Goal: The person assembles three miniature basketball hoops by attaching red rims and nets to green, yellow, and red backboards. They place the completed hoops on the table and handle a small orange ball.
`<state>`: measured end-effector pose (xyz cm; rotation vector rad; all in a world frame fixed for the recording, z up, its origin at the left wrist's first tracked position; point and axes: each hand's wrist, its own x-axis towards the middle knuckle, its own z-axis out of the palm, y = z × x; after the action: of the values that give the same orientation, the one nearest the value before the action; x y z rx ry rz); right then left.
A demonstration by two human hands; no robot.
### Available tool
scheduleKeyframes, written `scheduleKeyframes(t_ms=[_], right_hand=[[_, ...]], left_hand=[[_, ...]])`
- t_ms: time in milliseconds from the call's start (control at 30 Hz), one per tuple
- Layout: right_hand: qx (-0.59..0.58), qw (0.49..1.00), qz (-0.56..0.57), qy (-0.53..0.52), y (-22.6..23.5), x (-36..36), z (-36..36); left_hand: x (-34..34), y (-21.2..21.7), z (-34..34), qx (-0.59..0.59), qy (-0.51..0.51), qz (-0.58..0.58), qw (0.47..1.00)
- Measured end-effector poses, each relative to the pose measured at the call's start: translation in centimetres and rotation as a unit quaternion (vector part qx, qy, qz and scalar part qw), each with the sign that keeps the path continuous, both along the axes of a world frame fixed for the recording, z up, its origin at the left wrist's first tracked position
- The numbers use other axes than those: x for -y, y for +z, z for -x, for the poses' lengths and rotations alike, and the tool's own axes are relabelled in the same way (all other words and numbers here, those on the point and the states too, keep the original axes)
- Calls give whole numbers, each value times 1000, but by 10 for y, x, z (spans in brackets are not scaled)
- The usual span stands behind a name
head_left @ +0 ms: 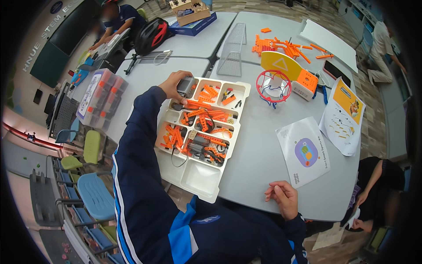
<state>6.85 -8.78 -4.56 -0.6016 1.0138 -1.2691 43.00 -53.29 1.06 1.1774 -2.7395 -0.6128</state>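
- Tray (201,176), white, compartmented: centre of the frame, long axis slanting from upper right to lower left.
- Grey box (187,86), one: at the tray's upper-left corner, immediately right of the left palm (its own long axis I cannot tell from my remote seat).
- Left hand (175,86), the nearer one: thumb and fingers closed about the grey box; whether it is lifted, I cannot tell.
- Right hand (285,199): lower right of centre, fingers loosely curled, no hold that I can see, just below a white printed sheet (290,136).
- Orange parts (174,137), assorted: in the tray's compartments, below and right of the left hand.
- Toy basketball hoop (286,66), yellow backboard: upper right.
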Motion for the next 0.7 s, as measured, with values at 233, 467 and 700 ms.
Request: scheduleKeyframes(t_ms=[233, 467, 700], right_hand=[[9, 1000, 7, -2, 0, 1, -1], [-13, 1000, 2, -1, 0, 0, 0], [-9, 1000, 8, 5, -1, -1, -1]], left_hand=[[2, -8, -4, -7, -5, 19, 1000], [-5, 19, 10, -129, -9, -28, 991], [-32, 19, 72, -62, -46, -39, 996]])
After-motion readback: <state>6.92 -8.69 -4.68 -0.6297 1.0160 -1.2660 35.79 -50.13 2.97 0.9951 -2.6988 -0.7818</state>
